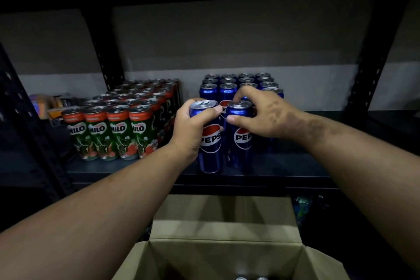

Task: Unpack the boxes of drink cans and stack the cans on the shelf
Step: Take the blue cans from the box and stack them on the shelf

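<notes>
Two tall blue Pepsi cans stand upright side by side at the front of a dark shelf [284, 166]. My left hand [191, 127] wraps around the upper part of the left can [210, 150]. My right hand [259, 111] grips the top of the right can [241, 143] with fingers over its rim. Behind them stands a block of several more Pepsi cans [229, 85] in rows. Below the shelf an open cardboard box [227, 250] shows a few can tops [250, 278] at its bottom edge.
A block of several green Milo cans [113, 129] fills the shelf to the left of the Pepsi cans. Black perforated shelf posts [106, 61] rise at the left and right [370, 75]. Small packets [52, 104] lie on a neighbouring shelf at far left.
</notes>
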